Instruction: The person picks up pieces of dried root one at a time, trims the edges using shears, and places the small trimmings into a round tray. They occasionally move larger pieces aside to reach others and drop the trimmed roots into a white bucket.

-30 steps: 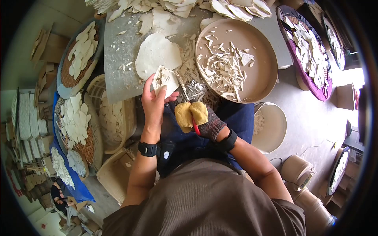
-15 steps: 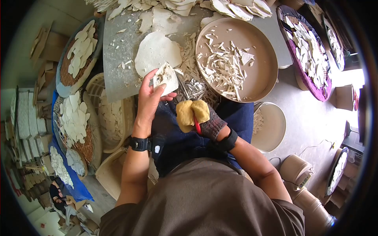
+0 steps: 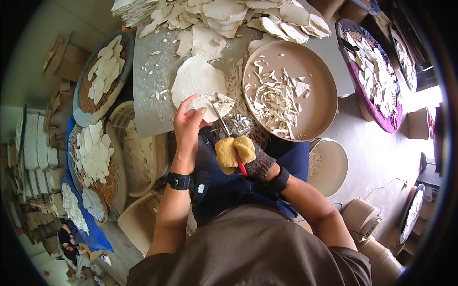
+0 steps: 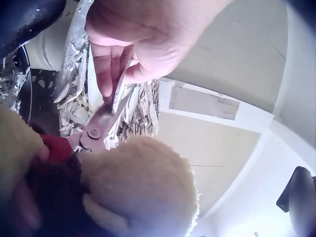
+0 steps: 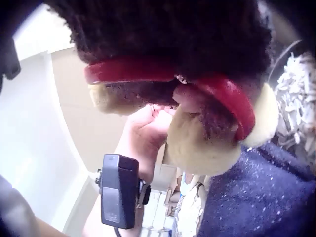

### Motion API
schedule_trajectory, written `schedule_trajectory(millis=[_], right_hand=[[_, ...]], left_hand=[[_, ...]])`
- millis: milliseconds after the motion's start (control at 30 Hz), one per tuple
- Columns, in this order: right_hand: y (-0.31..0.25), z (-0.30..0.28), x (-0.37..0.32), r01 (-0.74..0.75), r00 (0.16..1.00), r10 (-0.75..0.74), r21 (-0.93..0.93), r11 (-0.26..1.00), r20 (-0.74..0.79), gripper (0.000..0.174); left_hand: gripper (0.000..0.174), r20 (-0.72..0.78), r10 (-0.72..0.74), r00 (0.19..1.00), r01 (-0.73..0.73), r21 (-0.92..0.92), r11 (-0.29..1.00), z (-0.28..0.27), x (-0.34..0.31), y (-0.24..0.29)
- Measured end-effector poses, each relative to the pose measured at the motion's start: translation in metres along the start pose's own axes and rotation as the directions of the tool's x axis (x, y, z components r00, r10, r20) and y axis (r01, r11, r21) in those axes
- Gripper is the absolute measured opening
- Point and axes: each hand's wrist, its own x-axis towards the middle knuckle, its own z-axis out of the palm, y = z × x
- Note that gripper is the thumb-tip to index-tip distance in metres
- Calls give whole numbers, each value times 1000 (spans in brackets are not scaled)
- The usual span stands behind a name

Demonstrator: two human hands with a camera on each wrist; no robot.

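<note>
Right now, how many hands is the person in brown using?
2: the left hand pinches the white piece; the gloved right hand grips the red-handled scissors.

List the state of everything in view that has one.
Pale slice: held, partly brownish
Red-handled shears: at the slice, opening unclear
Left hand: bare, pinching the slice
Right hand: gloved, gripping the shears
Round tray: partly filled with offcuts
Bucket: uncovered, scraps inside

From afar, I'm seeing cream white on the slice [image 3: 209, 113] in the left hand [image 3: 187, 127], red on the shears' handles [image 3: 242, 166] inside the right hand [image 3: 257, 161], yellow on the padding [image 3: 245, 148] there, maroon-flecked grey on its glove [image 3: 265, 168].
</note>
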Motion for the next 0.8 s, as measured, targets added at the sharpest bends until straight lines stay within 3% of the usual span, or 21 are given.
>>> schedule_trajectory(millis=[67, 167, 267, 300, 333, 367, 400, 433, 533, 633, 733, 800], right_hand=[[2, 3, 2, 65, 998, -68, 194, 979, 8, 30], [0, -3, 3, 29, 999, -34, 127, 991, 41, 31], [-3, -16, 10, -20, 1000, 13, 306, 952, 26, 31], [-1, -17, 14, 31, 999, -39, 288, 957, 23, 30], [1, -18, 15, 129, 992, -129, 14, 992, -15, 32], [-4, -13, 14, 205, 975, -220, -267, 942, -26, 34], [-11, -5, 14, 256, 952, -306, -526, 811, -9, 37], [-16, 7, 11, 169, 974, -181, -101, 981, -132, 36], [-9, 3, 12, 170, 977, -166, 16, 985, -138, 34], [-10, -1, 11, 206, 976, -206, -4, 978, -73, 34], [14, -27, 18, 346, 938, -346, -66, 936, 11, 35], [-8, -4, 9, 260, 955, -289, -292, 920, -60, 33]], left_hand=[[44, -1, -4, 1000, 4, 4, 1000, 0, 3, 0], [44, 42, -59, 997, 58, 22, 998, 4, 3, 4], [45, 67, -66, 996, 64, 27, 998, 8, 6, 3], [45, 68, -58, 996, 56, 26, 998, 9, 6, 2], [45, 75, -65, 995, 62, 39, 997, 8, 8, 1], [45, 79, -71, 994, 67, 49, 997, 7, 12, 0], [45, 82, -76, 994, 71, 59, 996, 7, 15, 0], [45, 67, -80, 995, 77, 55, 996, 9, 16, 1], [47, 108, -90, 990, 82, 77, 994, 5, 16, -4], [45, 122, -63, 990, 53, 84, 995, 1, 17, -9], [39, 94, -32, 995, 22, 100, 995, 6, 7, -1], [32, 195, 33, 980, -62, 144, 988, 0, 3, -1]])
